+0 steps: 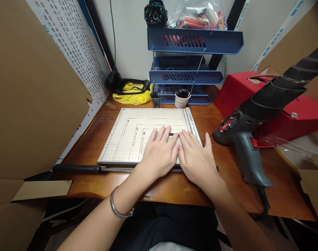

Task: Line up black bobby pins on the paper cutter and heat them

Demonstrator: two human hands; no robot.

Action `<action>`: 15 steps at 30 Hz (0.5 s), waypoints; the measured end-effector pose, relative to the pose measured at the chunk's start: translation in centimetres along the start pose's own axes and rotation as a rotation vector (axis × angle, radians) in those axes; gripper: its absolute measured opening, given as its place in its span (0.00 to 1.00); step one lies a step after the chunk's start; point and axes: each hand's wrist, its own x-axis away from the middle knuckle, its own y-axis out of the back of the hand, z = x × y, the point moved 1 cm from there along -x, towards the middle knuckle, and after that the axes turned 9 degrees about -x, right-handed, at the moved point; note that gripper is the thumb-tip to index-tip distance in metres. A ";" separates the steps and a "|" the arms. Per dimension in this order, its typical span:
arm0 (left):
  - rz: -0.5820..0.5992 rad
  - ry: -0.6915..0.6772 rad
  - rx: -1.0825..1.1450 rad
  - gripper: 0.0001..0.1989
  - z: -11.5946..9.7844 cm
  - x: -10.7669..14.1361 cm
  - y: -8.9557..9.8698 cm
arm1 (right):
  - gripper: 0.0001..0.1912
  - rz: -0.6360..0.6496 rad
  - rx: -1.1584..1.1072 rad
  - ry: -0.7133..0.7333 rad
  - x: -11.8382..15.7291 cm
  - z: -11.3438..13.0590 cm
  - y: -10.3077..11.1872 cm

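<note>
A white paper cutter board [122,139] with grid lines lies on the wooden table. My left hand [161,150] rests palm down on its right part, fingers spread. Beside it, thumb tips meeting, my right hand [197,155] lies flat over the board's right edge, its thumb stretched out. A small dark strip [171,134] shows between the fingers of both hands; its ends are hidden. The cutter's blade arm with a black handle [77,168] lies down along the board's near edge, passing below my wrists.
Blue tiered trays [195,41] stand at the back, with a paper cup [182,101] and a clear cup [156,101] of black pieces before them. A yellow bag [130,99] is back left. On the right are a heat gun [249,150] and a red box [292,120].
</note>
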 end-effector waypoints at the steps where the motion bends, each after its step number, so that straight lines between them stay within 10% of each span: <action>1: 0.002 -0.002 0.005 0.28 0.1 -0.1 0.0 | 0.29 0.002 0.003 0.001 0.0 0.0 0.0; 15: 0.055 -0.125 0.030 0.30 -0.1 0.2 -0.4 | 0.29 0.025 0.018 -0.006 0.0 0.1 0.1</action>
